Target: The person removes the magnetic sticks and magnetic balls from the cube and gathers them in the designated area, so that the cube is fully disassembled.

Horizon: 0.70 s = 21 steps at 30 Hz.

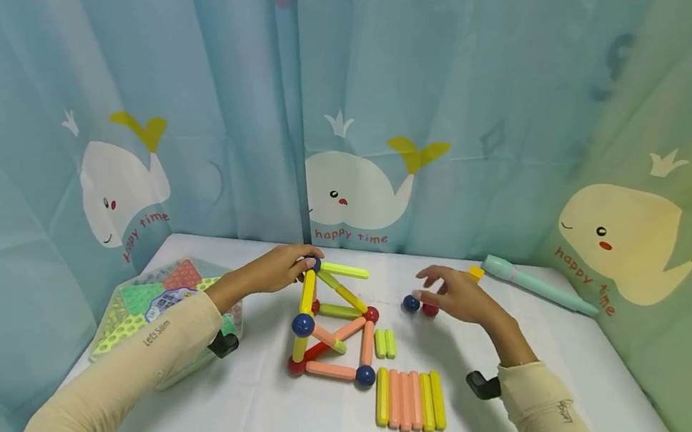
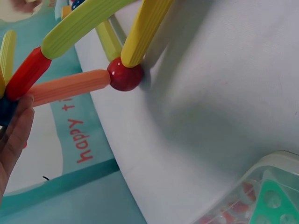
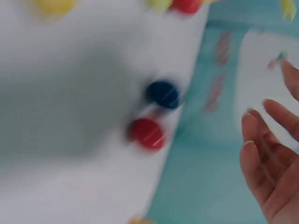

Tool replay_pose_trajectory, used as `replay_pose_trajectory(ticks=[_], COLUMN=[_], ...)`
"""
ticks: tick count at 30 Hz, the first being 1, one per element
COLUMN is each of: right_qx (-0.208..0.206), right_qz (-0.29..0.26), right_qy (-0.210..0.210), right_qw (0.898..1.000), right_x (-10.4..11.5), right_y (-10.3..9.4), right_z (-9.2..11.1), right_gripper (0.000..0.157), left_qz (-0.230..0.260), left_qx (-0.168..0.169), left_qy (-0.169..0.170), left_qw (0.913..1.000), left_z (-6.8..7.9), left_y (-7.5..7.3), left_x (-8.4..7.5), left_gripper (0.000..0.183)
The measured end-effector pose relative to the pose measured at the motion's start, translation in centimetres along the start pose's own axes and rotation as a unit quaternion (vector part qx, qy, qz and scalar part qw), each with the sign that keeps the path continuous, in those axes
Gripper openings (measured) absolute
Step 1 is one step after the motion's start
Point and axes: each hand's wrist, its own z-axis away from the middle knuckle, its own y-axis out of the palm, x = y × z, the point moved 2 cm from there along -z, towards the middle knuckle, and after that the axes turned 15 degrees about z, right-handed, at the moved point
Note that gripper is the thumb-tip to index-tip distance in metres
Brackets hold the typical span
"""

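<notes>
A frame of magnetic rods and balls stands on the white table, with yellow, salmon, red and lime rods. At its far upper corner my left hand [image 1: 275, 268] pinches a blue ball [image 1: 314, 264], from which a lime rod [image 1: 344, 270] sticks out to the right. The left wrist view shows those fingers [image 2: 17, 133] at the blue ball, by the ends of a red rod [image 2: 29, 72] and a salmon rod [image 2: 70, 87]. My right hand [image 1: 459, 296], fingers spread and loosely bent, hovers by a loose blue ball [image 1: 411, 303] and a red ball [image 1: 430, 311], holding neither.
Right of the frame lies a row of yellow and salmon rods [image 1: 409, 401], with two short lime rods [image 1: 385, 344] behind it. A clear box [image 1: 136, 291] of colourful pieces stands at left. A teal pen-shaped object [image 1: 538, 286] lies back right, near a small yellow block [image 1: 476, 272].
</notes>
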Motion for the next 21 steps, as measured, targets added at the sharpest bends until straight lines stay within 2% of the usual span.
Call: replay_pose_trajectory(ticks=[5,9,13,16,21], right_qx=[-0.023,-0.002,0.022,0.037,0.015], right_qz=[-0.020,-0.027,-0.029,-0.050,-0.055], right_qy=[-0.057,-0.096,-0.108,-0.102,-0.106], right_qw=[0.998,0.995,0.993,0.993,0.993], right_x=[6.0,9.2,10.8,11.3,12.1], right_y=[-0.4,0.6,1.7,2.3,3.0], right_z=[-3.6,-6.5,-8.4,-9.1,-9.8], right_gripper=[0.043,0.043,0.036,0.030,0.025], left_qz=[-0.008,-0.010,-0.005,-0.006,-0.011], left_qx=[-0.005,-0.020,-0.028,-0.029,-0.030], left_qy=[0.004,-0.006,-0.015,-0.018,-0.021], left_qw=[0.9999,0.9997,0.9995,0.9994,0.9993], left_z=[0.1,-0.1,-0.2,-0.2,-0.1], left_y=[0.0,0.1,0.1,0.0,-0.3], left_x=[-0.1,0.0,0.1,0.1,0.0], left_gripper=[0.033,0.034,0.035,0.035,0.034])
